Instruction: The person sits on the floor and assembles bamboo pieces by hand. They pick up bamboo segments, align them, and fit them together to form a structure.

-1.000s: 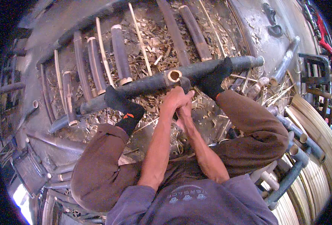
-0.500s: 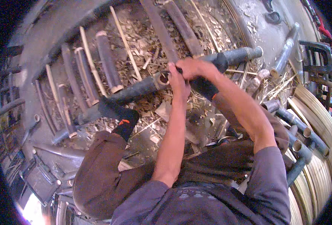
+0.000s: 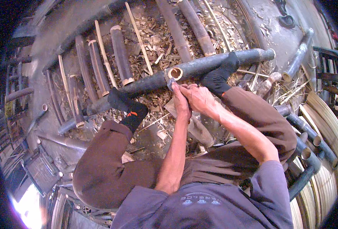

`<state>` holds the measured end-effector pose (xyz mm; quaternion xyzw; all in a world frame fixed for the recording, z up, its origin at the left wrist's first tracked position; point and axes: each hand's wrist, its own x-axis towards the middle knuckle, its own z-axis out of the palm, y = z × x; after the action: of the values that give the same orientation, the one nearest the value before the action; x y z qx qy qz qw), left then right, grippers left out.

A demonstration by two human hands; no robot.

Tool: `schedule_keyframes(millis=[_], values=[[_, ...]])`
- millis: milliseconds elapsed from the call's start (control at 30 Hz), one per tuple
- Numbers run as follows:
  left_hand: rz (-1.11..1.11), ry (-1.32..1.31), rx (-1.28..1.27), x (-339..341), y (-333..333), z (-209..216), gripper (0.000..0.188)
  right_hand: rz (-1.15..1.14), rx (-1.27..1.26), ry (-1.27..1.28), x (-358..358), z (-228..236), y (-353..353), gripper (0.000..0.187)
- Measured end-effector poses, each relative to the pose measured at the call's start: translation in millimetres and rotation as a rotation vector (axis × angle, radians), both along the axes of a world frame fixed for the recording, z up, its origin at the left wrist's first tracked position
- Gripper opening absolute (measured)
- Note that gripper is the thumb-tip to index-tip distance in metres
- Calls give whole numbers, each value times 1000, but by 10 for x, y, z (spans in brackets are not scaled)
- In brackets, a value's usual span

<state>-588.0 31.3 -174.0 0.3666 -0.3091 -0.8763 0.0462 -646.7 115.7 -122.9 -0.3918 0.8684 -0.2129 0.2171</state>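
Long dark bamboo pole [image 3: 149, 84]: lay slantwise across the view, serving as the landmark, with the worked spot near its middle.
Round opening [image 3: 175, 73]: pale-rimmed, set in the pole's side.
Grey-tipped tool [image 3: 171, 83]: its tip stood right by the opening, at the pole's near edge; most of it was hidden by the fingers, so its exact kind could not be told.
Left hand [image 3: 181, 102]: closed around the tool, just on the near side of the pole.
Right hand [image 3: 200, 100]: curled onto the same tool, beside and partly overlapping the left, near the pole.
Socked feet [image 3: 127, 108]: one against the pole on each side of the opening.
Short bamboo lengths [image 3: 121, 55]: in a row beyond the pole, with thin pale strips [image 3: 139, 38] between them.
Bamboo chips [image 3: 157, 40]: scattered on both sides of the pole.
Loose bamboo tube [image 3: 298, 55]: past the pole's right end.
Pale slats [image 3: 327, 118]: nearer the wearer than that end, farther right.
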Motion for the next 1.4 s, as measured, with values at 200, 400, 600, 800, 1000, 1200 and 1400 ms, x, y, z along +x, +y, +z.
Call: schedule_keyframes(millis=[200, 400, 600, 800, 1000, 1200, 1400], values=[[-531, -492, -846, -13, -677, 72, 78, -393, -51, -361, 376, -70, -592, 38], [-1302, -402, -962, -724, -1325, 268, 73, -932, -741, -669, 422, -498, -1257, 46], [-360, -339, -538, -77, -335, -12, 72, -83, 6, -364, -149, -19, -170, 65], [-1377, -313, -1130, -555, -1180, 255, 71, -914, -644, -612, 528, -478, -1095, 55], [-811, -314, -928, -196, -834, -59, 78, -487, -206, -396, 302, -486, -499, 59], [-751, -315, -871, -125, -778, 47, 79, -476, 102, -396, 339, -219, -567, 68], [-1514, -326, -1191, -720, -1569, 332, 75, -1152, -823, -730, 557, -482, -1631, 49]])
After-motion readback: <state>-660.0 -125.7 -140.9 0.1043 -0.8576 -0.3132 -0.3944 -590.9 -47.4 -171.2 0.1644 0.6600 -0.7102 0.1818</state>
